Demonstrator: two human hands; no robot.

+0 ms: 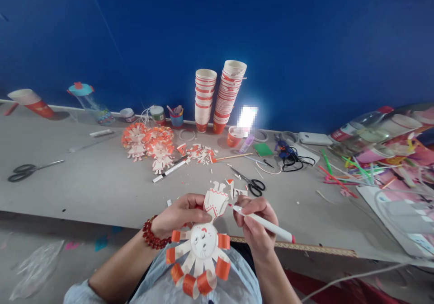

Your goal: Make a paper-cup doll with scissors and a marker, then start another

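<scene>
Paper doll (pixel 204 240) is pinched in left fingers (pixel 195 215).

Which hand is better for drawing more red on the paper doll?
Probably the right hand: it already holds the white pen, with the red tip right by the doll's skirt. The left hand is busy holding the paper doll.

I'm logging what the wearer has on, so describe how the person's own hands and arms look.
The left hand and right hand are ungloved. A dark red beaded bracelet in several rows rings the left wrist; the right wrist shows none. A pale blue sleeve covers part of the left arm at the picture's lower edge.
</scene>
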